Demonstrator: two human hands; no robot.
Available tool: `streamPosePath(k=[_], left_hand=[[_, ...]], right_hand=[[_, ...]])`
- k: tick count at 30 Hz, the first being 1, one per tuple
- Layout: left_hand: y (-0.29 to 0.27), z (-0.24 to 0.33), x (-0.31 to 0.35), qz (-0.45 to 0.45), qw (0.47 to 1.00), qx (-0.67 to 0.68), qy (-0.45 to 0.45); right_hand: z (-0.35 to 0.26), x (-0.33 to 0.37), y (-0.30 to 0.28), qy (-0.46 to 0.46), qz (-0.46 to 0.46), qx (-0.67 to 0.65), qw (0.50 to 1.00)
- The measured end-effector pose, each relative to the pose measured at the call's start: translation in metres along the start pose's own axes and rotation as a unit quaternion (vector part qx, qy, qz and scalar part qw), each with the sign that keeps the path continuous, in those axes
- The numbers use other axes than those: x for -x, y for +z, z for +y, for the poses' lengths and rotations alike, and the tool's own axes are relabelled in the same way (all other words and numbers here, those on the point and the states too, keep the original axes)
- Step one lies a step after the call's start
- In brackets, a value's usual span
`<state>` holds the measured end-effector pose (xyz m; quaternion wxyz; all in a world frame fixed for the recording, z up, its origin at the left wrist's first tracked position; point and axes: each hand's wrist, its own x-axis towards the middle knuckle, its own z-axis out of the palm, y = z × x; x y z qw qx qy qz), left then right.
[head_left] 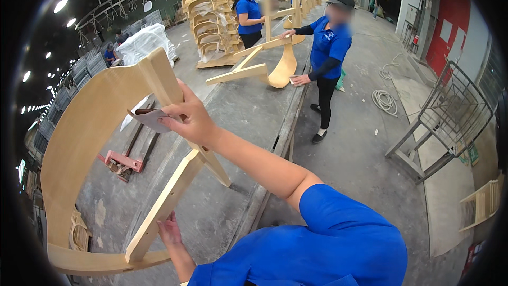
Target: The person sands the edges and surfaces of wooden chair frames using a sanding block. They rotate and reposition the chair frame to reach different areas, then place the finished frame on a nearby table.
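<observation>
A pale wooden chair frame (79,127), with a wide curved back and straight legs, stands tilted on the grey worktable at my left. My right hand (188,116) is closed on a folded sheet of sandpaper (151,118) and rests against the frame's upper wooden post (160,77). Lower down, my left hand (172,231) grips the frame's slanting bar (164,209) from its near side; the bar partly hides the fingers.
Across the long table (248,122), a co-worker (328,47) handles another chair frame (283,69). Behind are stacked curved wooden parts (209,26) and another person (248,13). A red pallet jack (123,163) shows beyond the frame. At right stand a metal rack (450,116) and a coiled hose (384,102).
</observation>
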<state>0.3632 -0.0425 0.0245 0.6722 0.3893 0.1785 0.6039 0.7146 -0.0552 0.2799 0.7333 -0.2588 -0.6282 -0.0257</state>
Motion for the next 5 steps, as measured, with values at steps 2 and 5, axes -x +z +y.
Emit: streamPosePath(k=[2,5], left_hand=[[-0.0009,-0.0001,-0.0003,0.005,1.000,0.004,-0.006],[0.0025,0.0016,0.0036,-0.038,0.992,0.052,-0.109]], right_hand=[[-0.0020,0.0031,0.0038,0.000,0.017,0.026,1.000],[-0.0049,0.0041,0.0064,0.010,0.013,0.016,1.000]])
